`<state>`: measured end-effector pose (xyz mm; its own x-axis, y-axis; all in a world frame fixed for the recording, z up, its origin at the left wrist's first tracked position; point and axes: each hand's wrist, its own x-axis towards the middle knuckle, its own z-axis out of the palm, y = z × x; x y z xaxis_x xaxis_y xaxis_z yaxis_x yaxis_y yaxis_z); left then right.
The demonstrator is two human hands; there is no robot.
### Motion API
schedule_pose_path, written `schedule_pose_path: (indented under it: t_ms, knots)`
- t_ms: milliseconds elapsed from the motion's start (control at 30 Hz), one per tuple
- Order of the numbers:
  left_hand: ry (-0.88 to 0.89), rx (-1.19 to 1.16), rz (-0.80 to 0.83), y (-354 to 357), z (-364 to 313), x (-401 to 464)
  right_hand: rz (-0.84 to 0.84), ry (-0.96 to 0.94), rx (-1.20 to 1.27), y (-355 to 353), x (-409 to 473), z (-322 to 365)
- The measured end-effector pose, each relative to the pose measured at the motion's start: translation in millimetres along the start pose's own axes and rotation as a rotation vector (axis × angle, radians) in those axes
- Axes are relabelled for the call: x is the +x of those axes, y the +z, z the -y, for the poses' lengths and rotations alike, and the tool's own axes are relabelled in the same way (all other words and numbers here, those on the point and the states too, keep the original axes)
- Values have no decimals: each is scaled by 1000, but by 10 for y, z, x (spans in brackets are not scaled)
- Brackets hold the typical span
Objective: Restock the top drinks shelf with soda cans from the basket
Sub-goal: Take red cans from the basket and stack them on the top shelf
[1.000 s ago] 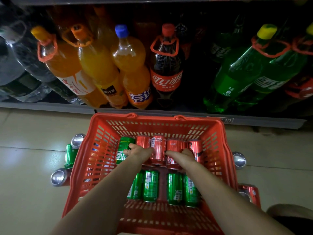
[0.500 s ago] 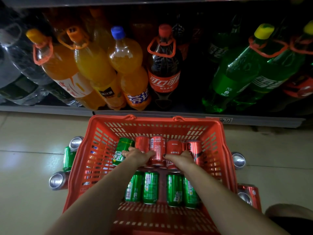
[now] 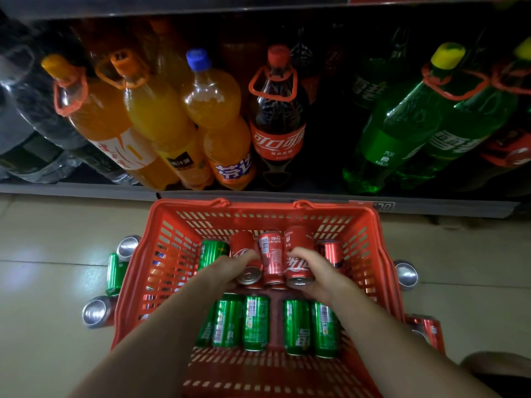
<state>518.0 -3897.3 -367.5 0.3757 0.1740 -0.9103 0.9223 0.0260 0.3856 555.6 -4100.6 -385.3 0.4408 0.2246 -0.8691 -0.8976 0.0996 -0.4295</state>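
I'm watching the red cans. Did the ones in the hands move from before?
Yes. The red cans gripped by the left hand and right hand have tipped up off the basket floor, above the green cans.

Red slatted plastic basket sits on tiled floor, directly before the low grey shelf edge. Inside: red soda cans toward the far end, green soda cans lying in a row nearer. Left hand and right hand flank the red cluster. Loose cans lie outside the basket's left wall, others right. Large plastic bottles stand behind, on the shelf.
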Motion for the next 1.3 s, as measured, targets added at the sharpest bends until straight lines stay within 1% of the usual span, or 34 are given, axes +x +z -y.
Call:
schedule_pose_path:
  t_ms: [133,200,333,433,533,700,867,1000,1100,1200,1300]
  knots:
    - [20,-143,115,-30,-73,-134,139,12,-30,73,-76,62]
    - [39,-196,200,8,-121,-194,169,10,-60,105,-98,63]
    - [78,-182,311,99,-158,-199,142,15,-61,118,-113,37]
    - [80,-145,325,130,-143,-199,139,24,-11,83,-129,48]
    - [97,-184,360,140,-146,-206,156,42,34,58,-172,66]
    - [136,-183,353,156,-133,-221,167,34,32,59,-243,82]
    - [111,-138,370,120,-138,-306,182,27,70,58,-360,65]
    - [156,-169,387,46,-148,-493,214,15,47,81,-529,116]
    - [253,-165,336,72,-172,-808,238,-6,44,85,-760,190]
    - [380,-125,262,141,-258,-1357,267,-58,6,116,-1154,353]
    - [547,4,217,158,-495,-2094,237,-112,-7,228,-1791,668]
